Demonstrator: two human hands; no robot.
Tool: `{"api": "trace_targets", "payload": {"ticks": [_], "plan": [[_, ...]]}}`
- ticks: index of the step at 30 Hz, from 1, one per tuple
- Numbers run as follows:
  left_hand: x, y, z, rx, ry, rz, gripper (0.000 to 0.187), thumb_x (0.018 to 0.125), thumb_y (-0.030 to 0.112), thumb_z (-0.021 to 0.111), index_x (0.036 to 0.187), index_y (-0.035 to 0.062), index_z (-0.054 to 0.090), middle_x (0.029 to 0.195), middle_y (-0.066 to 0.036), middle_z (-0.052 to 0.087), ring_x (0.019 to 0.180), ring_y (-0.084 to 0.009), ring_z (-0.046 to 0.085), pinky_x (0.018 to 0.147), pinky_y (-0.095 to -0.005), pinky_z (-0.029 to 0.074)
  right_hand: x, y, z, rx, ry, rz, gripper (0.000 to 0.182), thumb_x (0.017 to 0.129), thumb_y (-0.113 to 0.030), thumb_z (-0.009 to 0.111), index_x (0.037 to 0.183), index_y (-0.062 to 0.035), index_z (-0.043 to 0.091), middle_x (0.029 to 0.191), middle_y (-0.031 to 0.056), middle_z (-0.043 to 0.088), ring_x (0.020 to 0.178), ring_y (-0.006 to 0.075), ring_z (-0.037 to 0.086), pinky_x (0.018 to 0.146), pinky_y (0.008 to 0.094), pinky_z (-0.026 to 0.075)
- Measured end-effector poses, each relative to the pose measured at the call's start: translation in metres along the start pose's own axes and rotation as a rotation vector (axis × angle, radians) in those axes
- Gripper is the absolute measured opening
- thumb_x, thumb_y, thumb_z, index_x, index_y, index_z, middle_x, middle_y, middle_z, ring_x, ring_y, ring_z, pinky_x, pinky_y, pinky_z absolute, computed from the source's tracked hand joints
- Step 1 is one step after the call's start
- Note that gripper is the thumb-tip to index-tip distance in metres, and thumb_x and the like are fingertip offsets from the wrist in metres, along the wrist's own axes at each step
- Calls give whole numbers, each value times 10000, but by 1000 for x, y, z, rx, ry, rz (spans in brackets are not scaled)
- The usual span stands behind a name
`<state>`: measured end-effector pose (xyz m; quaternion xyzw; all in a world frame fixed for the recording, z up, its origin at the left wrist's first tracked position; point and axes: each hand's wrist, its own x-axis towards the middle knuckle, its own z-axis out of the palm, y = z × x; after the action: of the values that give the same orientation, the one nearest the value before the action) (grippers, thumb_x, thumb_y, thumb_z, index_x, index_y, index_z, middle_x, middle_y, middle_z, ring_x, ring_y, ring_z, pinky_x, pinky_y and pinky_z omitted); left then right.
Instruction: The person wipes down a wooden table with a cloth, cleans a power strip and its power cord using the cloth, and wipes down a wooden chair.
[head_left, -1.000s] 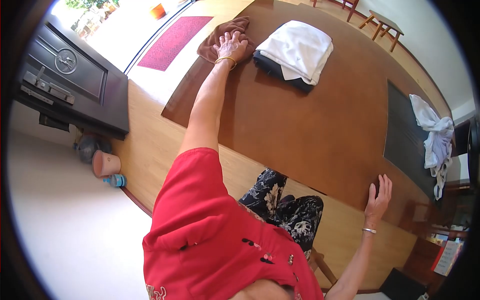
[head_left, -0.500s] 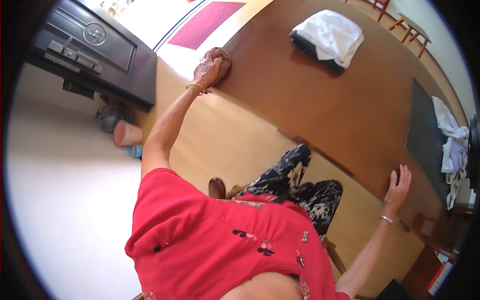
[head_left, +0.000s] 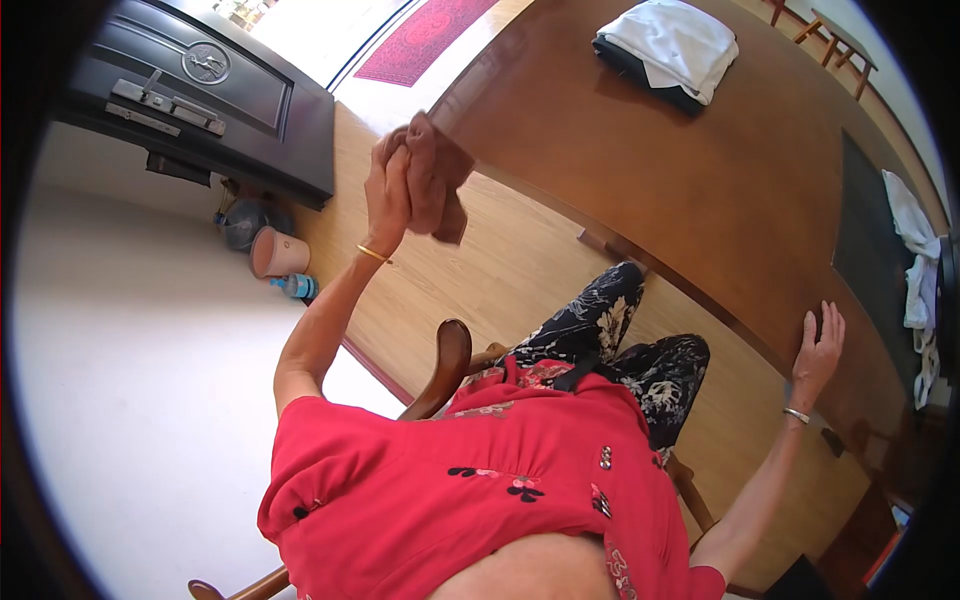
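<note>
My left hand (head_left: 388,195) grips a crumpled brown cloth (head_left: 440,190), holding it at the left corner of the brown wooden table (head_left: 640,170), over the floor side of the edge. Part of the cloth hangs loose below the fingers. My right hand (head_left: 822,345) lies flat on the tabletop near its front edge, fingers stretched out and nothing in them. Toward the far side of the table sits a folded stack: a white garment (head_left: 680,45) on top of a dark one (head_left: 640,75).
On the right of the table lie a dark mat (head_left: 875,240) and a bunched white cloth (head_left: 915,240). A chair armrest (head_left: 450,350) stands at my left side. Beyond are a dark door (head_left: 235,85), a pink bin (head_left: 280,253), a blue-labelled bottle (head_left: 298,287) and a wooden stool (head_left: 838,42).
My left hand has lifted the brown cloth off the table corner and drawn it toward me, where it now hangs more open. My right hand stays on the table. The view has shifted slightly.
</note>
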<state>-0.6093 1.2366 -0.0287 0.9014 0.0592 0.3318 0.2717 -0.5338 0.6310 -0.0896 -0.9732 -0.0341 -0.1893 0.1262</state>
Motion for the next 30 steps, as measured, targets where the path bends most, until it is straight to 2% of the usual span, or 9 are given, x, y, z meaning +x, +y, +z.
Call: {"api": "trace_targets", "payload": {"ticks": [2, 8, 10, 16, 20, 23, 26, 27, 30], "plan": [[14, 45, -3, -136, -55, -163, 371, 940, 281, 413, 1226, 67, 515, 1194, -165, 553, 1076, -352, 546, 900, -383, 452, 1, 0, 1, -7, 2, -4, 385, 930, -281, 509, 1199, -10, 561, 1306, 137, 511, 1247, 300, 418, 1035, 374, 328], [5, 62, 95, -61, -548, 423, 480, 797, 226, 615, 1236, 101, 466, 1126, -169, 502, 1068, -355, 459, 880, -454, 360, 1, -7, -2, -13, -1, 31, 380, 922, -276, 524, 1196, -16, 566, 1302, 134, 516, 1243, 295, 425, 1035, 369, 330], [-11, 84, 115, 148, -409, 673, 479, 776, 234, 633, 1209, 99, 478, 1166, -174, 452, 1105, -355, 411, 888, -462, 324, 1, -5, 0, 7, 43, 11, 358, 893, -265, 566, 1141, -10, 604, 1245, 137, 562, 1201, 300, 468, 1014, 380, 356], [-13, 124, 146, -35, -616, 720, 518, 749, 178, 640, 1244, 95, 514, 1302, -198, 410, 1220, -376, 363, 978, -466, 285, -7, -23, -5, 60, 253, -1, 242, 809, -206, 639, 961, -19, 659, 1101, 139, 627, 1089, 314, 541, 936, 394, 425], [-24, 132, 179, -820, -944, 71, 401, 896, 174, 505, 1277, 49, 518, 1285, -151, 518, 1259, -289, 413, 1073, -377, 271, -43, -66, -6, 312, 391, 94, 68, 753, -56, 611, 796, -24, 655, 945, 120, 642, 951, 297, 585, 841, 381, 477], [-26, 209, 156, -1046, -1121, 18, 411, 931, 201, 462, 1286, -3, 490, 1309, -132, 507, 1252, -247, 425, 1071, -341, 289, -84, -108, -15, 838, 136, 389, 148, 787, -88, 627, 909, -20, 676, 894, 78, 660, 811, 226, 628, 755, 311, 493], [-46, 235, 166, -1071, -1394, 506, 448, 934, 203, 476, 1321, -21, 445, 1369, -176, 424, 1296, -268, 368, 1062, -359, 297, -107, -142, -39, 1679, 60, 826, 213, 845, -131, 602, 1011, -9, 654, 881, 37, 663, 797, 176, 631, 749, 297, 497], [-56, 248, 169, -1211, -1529, 555, 432, 922, 217, 514, 1311, 32, 483, 1415, -227, 334, 1317, -340, 327, 1073, -407, 275, -124, -137, -24, 1689, 40, 839, 307, 931, -187, 524, 1188, -22, 553, 1104, 68, 620, 1000, 158, 596, 881, 291, 477], [-77, 276, 170, -1019, -1304, 1166, 456, 849, 346, 603, 1246, 125, 567, 1383, -311, 303, 1279, -470, 307, 1051, -488, 265, -173, -142, -30, 1966, 323, 875, 401, 941, -218, 509, 1297, -42, 450, 1253, 87, 535, 1130, 172, 530, 956, 310, 448]]}}
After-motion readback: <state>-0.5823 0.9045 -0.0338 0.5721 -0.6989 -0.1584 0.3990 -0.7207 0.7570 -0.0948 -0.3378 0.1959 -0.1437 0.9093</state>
